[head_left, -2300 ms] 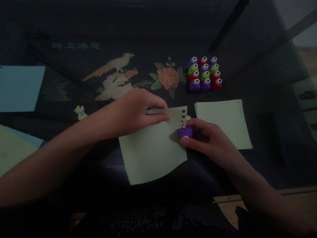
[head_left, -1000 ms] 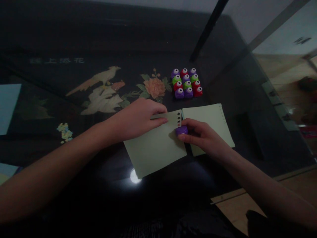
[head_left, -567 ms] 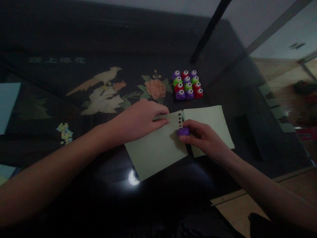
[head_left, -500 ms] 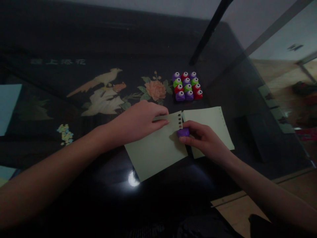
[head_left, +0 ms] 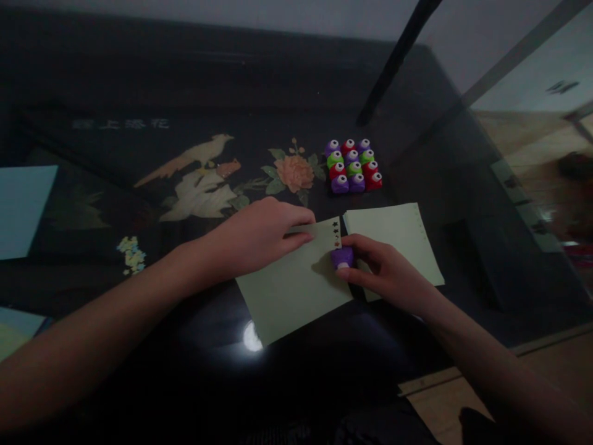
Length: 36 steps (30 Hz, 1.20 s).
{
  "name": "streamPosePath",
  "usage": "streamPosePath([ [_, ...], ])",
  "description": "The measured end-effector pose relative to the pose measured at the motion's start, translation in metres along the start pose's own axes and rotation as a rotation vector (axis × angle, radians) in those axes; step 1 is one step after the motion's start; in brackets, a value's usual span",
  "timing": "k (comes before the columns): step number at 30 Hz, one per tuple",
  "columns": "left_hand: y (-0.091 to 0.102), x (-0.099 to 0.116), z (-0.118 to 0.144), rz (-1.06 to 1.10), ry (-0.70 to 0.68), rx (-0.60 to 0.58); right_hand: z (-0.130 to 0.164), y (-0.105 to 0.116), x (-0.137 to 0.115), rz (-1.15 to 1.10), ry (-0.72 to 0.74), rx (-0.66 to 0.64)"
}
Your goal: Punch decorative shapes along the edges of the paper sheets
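My right hand (head_left: 384, 269) grips a small purple craft punch (head_left: 341, 256) between thumb and fingers, at the right edge of a pale green sheet of paper (head_left: 296, 296). Part of the punch's white button shows beside my thumb. Several dark star-shaped holes (head_left: 336, 231) run down that edge above the punch. My left hand (head_left: 264, 238) is closed on the sheet's upper edge, its thumb lying over the paper; the other fingers are mostly hidden. A stack of pale green paper (head_left: 393, 235), partly covered by my right hand, lies just to the right.
Several purple, red and green punches (head_left: 354, 167) stand in a block behind the paper. Small star cut-outs (head_left: 132, 255) lie in a pile at left. Blue paper (head_left: 25, 210) is at the far left. The dark glossy table (head_left: 194, 371) bears a bird-and-flower picture.
The view has shifted slightly, so everything sits a little lower and further right. The purple punch has tilted in my right hand, showing more of its body. My left hand keeps its hold.
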State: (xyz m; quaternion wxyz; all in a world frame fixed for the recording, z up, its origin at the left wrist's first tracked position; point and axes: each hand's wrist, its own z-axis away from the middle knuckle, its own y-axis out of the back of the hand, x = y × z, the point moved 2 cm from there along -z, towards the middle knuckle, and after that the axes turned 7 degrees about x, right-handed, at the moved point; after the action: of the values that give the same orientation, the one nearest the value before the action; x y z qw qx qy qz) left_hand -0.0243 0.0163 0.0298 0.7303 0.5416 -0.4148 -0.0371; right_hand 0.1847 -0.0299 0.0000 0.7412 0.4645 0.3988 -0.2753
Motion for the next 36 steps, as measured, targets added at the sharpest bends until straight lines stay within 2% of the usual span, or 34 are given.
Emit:
streamPosePath([
  [10,-0.001,-0.003,0.0,0.037,0.009,-0.029,0.002,-0.006,0.0,-0.162,-0.075,0.027],
  [18,0.007,-0.011,-0.002,0.037,0.046,-0.054,0.003,-0.002,0.004,-0.202,-0.072,0.051],
  [29,0.011,-0.021,0.002,0.008,0.024,-0.127,0.005,-0.001,0.007,-0.296,-0.074,0.043],
  [36,0.019,-0.028,0.008,-0.014,0.022,-0.17,0.005,0.006,0.01,-0.324,-0.02,0.154],
])
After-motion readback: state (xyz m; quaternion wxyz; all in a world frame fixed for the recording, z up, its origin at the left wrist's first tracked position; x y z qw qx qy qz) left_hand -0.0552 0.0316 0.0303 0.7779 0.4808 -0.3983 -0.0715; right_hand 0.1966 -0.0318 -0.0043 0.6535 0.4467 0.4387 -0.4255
